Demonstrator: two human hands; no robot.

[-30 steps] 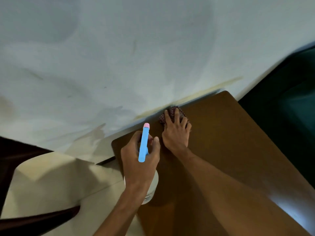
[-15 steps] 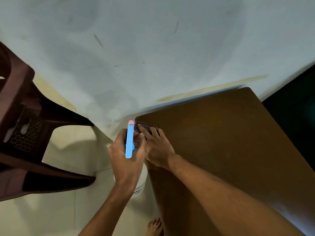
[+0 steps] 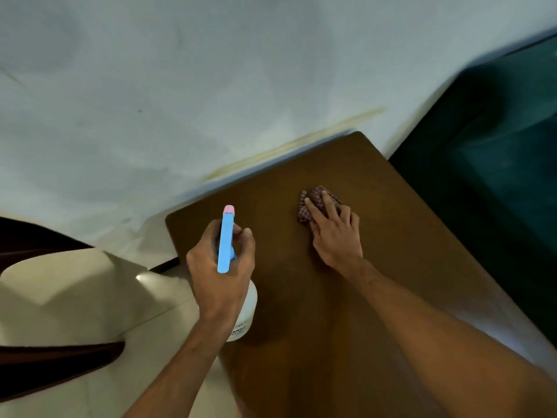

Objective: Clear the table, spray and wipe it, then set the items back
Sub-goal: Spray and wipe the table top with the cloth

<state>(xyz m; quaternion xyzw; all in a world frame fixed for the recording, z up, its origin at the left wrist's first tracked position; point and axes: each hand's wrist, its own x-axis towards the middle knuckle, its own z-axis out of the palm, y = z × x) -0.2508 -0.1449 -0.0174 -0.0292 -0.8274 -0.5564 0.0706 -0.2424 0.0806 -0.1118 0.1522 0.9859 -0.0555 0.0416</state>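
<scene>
The right hand presses a soft, limp checked cloth flat on the brown bench, fingers spread. The left hand grips the spray bottle round its neck; it looks light and rigid, best held there.

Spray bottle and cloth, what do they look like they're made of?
Spray bottle: likely plastic, with a matte white body, smooth blue trigger head and pink nozzle tip. Cloth: woven fabric, going by its red checked pattern and soft crumpled folds.
</scene>
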